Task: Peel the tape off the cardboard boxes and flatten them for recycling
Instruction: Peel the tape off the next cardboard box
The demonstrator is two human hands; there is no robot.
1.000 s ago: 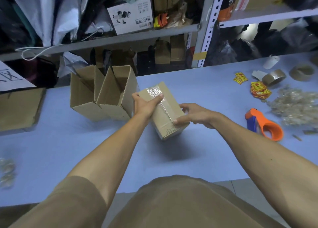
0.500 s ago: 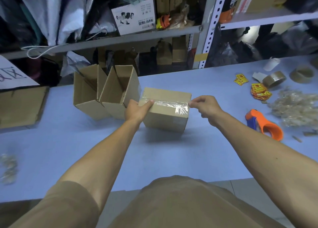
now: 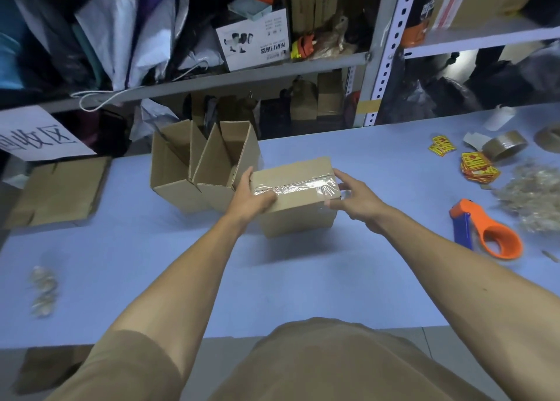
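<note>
Both hands gripping taped box [image 3: 298, 196] on table [image 3: 151, 264]: left hand [image 3: 253, 196] left end, right hand [image 3: 353, 199] right end.

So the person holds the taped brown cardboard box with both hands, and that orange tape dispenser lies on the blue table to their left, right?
Not quite. The head view shows the orange tape dispenser lying on the blue table to the person's right, not their left. The rest holds: the left hand and right hand both hold the taped brown cardboard box.

Both bare arms reach forward, left hand [image 3: 253, 196] and right hand [image 3: 359, 202] curled in facing grips.
</note>
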